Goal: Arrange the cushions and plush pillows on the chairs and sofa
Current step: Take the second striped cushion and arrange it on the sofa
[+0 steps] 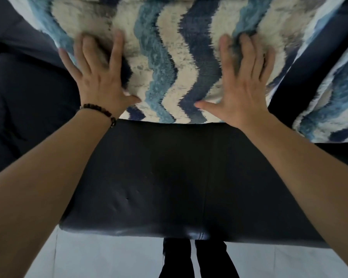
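The plush pillow (175,57) is looking soft, light and yielding, its pile denting under the fingers, so it is probably best taken by its left and right edges. It is showing wavy stripes of navy, light blue and cream, and is standing at the far side of the dark sofa seat (169,177), leaning back. The left hand (100,77) and right hand (243,85) are pressing flat on it with fingers spread, gripping nothing. A matching pillow (329,101) is sitting just to the right
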`<state>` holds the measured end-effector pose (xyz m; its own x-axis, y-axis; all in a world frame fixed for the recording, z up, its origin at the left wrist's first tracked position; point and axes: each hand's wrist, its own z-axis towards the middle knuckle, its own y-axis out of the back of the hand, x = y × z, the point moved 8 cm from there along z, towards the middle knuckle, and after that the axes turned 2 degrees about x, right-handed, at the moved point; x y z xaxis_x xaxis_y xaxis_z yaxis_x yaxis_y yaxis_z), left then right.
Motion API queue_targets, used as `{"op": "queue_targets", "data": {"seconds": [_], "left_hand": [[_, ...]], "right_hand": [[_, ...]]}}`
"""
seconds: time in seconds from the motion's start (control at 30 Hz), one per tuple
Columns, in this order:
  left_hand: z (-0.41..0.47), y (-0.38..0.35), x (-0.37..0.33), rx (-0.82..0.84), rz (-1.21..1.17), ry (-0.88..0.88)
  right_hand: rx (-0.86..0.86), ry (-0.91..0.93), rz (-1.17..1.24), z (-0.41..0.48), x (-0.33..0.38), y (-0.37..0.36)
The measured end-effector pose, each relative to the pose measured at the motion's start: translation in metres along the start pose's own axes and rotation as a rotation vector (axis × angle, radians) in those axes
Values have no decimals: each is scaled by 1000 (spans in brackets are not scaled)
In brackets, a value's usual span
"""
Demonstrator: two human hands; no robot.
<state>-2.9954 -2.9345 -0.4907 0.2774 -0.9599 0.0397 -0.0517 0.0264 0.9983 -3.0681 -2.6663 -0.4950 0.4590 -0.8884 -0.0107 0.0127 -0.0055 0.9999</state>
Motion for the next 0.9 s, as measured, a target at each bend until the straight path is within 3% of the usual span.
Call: {"op": "queue_targets", "data": {"seconds": [0.13,0.37,0.43,0.5,0.6,0.67,0.77,0.83,0.9], "left_hand": [[11,2,-1,23,26,-119],[29,5,-3,-21,47,-55],[3,-2,-2,-60,-2,-57],[-22,-17,-1,-54,-18,-78],[-31,-35,4,-15,13,-105],[-21,-35,8,-24,33,-126],[-9,-28,6,-67,21,-147],[-16,-27,3,-110,-15,-91],[-36,-29,0,-193,-167,60]], "right_hand": [[-9,31,-41,11,-2,10],[2,-82,-106,33,-3,4],[-41,30,-41,11,26,1],[-129,256,-12,-5,67,3],[-193,463,-73,16,94,9],[-119,399,-118,43,59,11],[44,25,-138,49,-45,14],[34,-232,-137,25,-82,14],[-62,-273,-185,0,-68,5]]}}
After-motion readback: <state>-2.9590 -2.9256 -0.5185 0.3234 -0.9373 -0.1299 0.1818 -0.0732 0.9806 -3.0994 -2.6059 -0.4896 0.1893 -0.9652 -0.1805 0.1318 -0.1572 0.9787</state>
